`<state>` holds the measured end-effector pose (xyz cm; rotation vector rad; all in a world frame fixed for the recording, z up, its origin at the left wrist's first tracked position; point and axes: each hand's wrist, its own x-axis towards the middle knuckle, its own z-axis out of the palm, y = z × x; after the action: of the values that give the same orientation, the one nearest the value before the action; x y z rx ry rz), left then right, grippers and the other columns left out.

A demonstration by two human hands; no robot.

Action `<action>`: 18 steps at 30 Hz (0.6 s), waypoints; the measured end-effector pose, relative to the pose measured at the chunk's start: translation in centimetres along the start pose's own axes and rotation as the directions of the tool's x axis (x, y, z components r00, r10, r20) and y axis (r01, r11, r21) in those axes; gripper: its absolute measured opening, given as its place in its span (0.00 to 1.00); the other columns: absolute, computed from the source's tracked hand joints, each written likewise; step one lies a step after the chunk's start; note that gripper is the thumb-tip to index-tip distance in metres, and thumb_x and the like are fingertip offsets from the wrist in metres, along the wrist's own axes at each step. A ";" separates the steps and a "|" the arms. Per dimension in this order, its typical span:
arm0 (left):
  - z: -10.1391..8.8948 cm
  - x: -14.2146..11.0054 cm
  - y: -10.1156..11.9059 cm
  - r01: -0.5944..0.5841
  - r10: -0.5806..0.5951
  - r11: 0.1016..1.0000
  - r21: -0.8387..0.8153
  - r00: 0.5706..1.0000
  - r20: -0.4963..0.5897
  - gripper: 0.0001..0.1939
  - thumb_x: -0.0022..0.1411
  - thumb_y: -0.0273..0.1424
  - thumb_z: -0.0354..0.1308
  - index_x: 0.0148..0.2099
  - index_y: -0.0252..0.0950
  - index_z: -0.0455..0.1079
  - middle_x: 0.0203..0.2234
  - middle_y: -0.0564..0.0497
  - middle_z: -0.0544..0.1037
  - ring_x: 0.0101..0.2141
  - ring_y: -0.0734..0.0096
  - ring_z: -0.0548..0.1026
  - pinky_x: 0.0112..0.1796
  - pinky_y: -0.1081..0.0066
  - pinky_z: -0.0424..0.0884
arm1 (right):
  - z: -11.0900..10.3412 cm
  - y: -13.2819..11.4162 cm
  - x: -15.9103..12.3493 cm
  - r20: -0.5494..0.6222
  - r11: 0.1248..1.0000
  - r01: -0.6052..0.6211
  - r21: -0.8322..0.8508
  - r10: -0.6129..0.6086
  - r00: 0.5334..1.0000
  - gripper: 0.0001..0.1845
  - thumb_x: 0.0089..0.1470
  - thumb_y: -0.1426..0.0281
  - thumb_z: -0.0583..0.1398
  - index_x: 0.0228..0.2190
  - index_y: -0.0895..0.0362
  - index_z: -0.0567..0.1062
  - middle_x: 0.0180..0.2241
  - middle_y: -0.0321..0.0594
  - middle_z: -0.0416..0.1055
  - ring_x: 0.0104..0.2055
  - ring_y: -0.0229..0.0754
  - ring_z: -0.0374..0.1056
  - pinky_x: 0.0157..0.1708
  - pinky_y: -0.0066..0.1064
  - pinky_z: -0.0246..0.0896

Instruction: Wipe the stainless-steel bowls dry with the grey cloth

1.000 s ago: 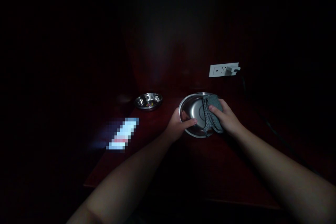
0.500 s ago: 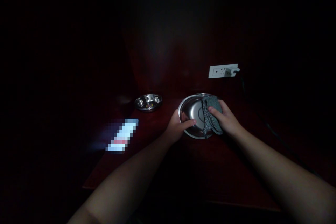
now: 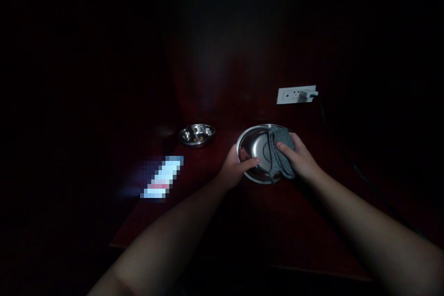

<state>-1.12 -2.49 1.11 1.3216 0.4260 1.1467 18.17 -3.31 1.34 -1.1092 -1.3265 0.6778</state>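
A shiny steel bowl (image 3: 255, 145) is held tilted, its inside facing me, above the dark red table. My left hand (image 3: 235, 167) grips its left rim, thumb inside and fingers hidden behind. Over the right rim lies a folded grey-green cloth (image 3: 281, 159). My right hand (image 3: 299, 155) is closed on the cloth, pinching the bowl's right side through it, with the thumb on top. Behind the held bowl shows the rim of what looks like another steel dish (image 3: 272, 126), mostly hidden.
A shallow steel bowl (image 3: 197, 136) with a yellow and red sticker stands at the back left. Nearer lies a bright, pixelated screen (image 3: 163, 179) on the red table (image 3: 208, 236). A wall socket (image 3: 294, 95) holds a plug, with a dark cable (image 3: 360, 173) running down the right. Surroundings are very dark.
Almost nothing differs. The whole view has shifted very slightly; both hands keep the same grip on the bowl and cloth.
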 end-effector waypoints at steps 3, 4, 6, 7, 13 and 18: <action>0.0 0.0 0.0 -0.008 0.008 1.000 0.004 1.000 0.001 0.29 0.46 0.30 0.66 0.50 0.34 0.61 0.39 0.46 0.74 0.41 0.60 0.73 0.44 0.59 0.68 | 0.0 -0.2 -0.1 0.001 1.000 -0.011 0.001 0.011 1.000 0.22 0.44 0.54 0.62 0.40 0.49 0.67 0.38 0.40 0.71 0.41 0.50 0.69 0.43 0.46 0.65; 0.0 0.0 0.0 -0.012 0.012 1.000 0.004 1.000 -0.002 0.29 0.46 0.30 0.66 0.51 0.33 0.61 0.40 0.46 0.74 0.42 0.60 0.73 0.45 0.58 0.67 | 0.0 -0.2 -0.1 0.001 1.000 -0.014 0.001 0.014 1.000 0.23 0.44 0.54 0.62 0.41 0.49 0.67 0.38 0.40 0.71 0.41 0.50 0.69 0.43 0.46 0.65; 0.0 0.0 -0.1 -0.013 0.013 1.000 0.006 1.000 -0.008 0.30 0.46 0.30 0.66 0.51 0.34 0.61 0.40 0.46 0.74 0.42 0.59 0.73 0.45 0.58 0.67 | 0.0 -0.1 -0.1 0.004 1.000 -0.009 0.001 0.009 1.000 0.22 0.45 0.54 0.62 0.41 0.49 0.66 0.38 0.40 0.71 0.41 0.50 0.69 0.44 0.46 0.65; 0.0 0.0 -0.1 -0.011 0.011 1.000 0.006 1.000 -0.011 0.30 0.45 0.30 0.66 0.50 0.34 0.61 0.40 0.46 0.74 0.42 0.59 0.73 0.45 0.58 0.67 | 0.0 0.0 0.0 0.008 1.000 -0.003 -0.001 0.003 1.000 0.22 0.45 0.54 0.62 0.41 0.49 0.66 0.38 0.39 0.71 0.41 0.50 0.69 0.44 0.46 0.65; -0.1 0.0 -0.2 -0.007 0.007 1.000 0.001 1.000 -0.020 0.30 0.45 0.30 0.66 0.51 0.34 0.61 0.40 0.46 0.74 0.42 0.60 0.73 0.45 0.57 0.67 | -0.2 0.2 0.1 0.011 0.999 0.017 -0.027 -0.017 1.000 0.24 0.45 0.54 0.62 0.41 0.51 0.66 0.39 0.39 0.71 0.41 0.48 0.69 0.44 0.45 0.64; -0.2 0.0 -0.2 -0.005 0.005 1.000 0.022 1.000 -0.008 0.30 0.47 0.30 0.66 0.52 0.34 0.60 0.41 0.46 0.74 0.42 0.60 0.73 0.46 0.57 0.67 | -0.2 0.0 0.0 0.024 0.999 0.014 -0.031 -0.013 1.000 0.24 0.45 0.54 0.61 0.41 0.51 0.65 0.38 0.39 0.70 0.41 0.48 0.68 0.44 0.44 0.64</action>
<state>-1.20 -2.37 0.88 1.3384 0.4425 1.1549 18.34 -3.32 1.36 -1.1189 -1.3673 0.6641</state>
